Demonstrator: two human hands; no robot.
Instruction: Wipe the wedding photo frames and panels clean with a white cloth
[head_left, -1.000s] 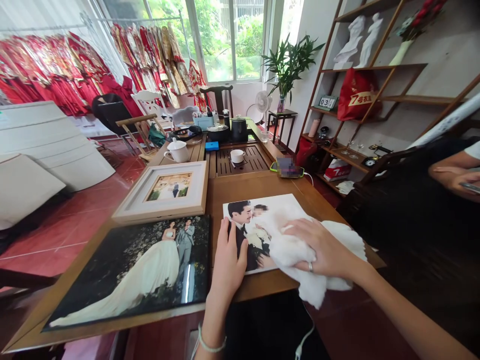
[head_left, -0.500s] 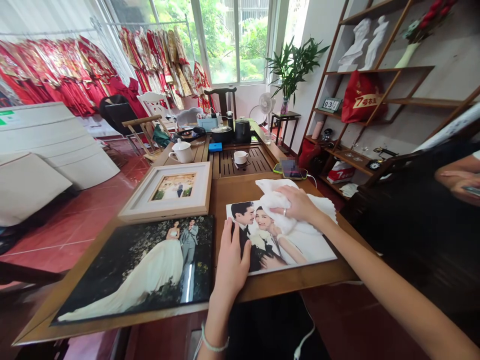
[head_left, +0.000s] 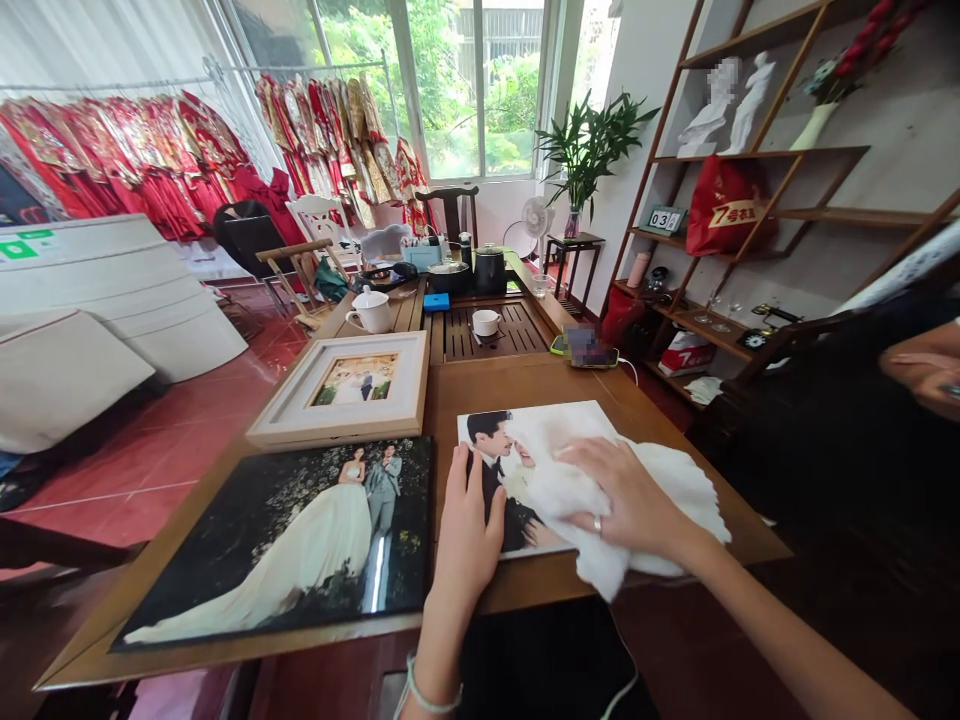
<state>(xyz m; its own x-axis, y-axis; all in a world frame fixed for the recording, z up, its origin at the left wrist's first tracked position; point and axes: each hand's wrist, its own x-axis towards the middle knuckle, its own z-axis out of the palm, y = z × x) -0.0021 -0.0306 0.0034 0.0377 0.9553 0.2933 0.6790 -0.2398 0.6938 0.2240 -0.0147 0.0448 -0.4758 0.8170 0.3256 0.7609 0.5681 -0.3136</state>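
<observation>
A wedding photo panel (head_left: 517, 510) with a glossy print of a couple lies flat on the wooden table (head_left: 517, 385). Along its left edge rests my left hand (head_left: 469, 515), fingers stretched out and thumb apart on the print. My right hand (head_left: 634, 495) presses a bunched white towel (head_left: 679, 475) onto the panel. The towel hides the panel's right part and hangs past its lower edge. To the left lies a dark wedding photo panel (head_left: 300, 540). Behind that is a framed photo (head_left: 352, 385) in a pale wood frame, touched by neither hand.
Farther back are a lidded white cup (head_left: 370, 310), a small white cup (head_left: 486, 322) on a slatted tea tray (head_left: 517, 340), a blue box (head_left: 436, 302) and phones (head_left: 592, 350) with a cable. At the right edge shows another person's hand (head_left: 926, 370).
My right hand has swept the towel toward me and slightly right, from the panel's top to its lower edge. My left hand stays at the left edge.
</observation>
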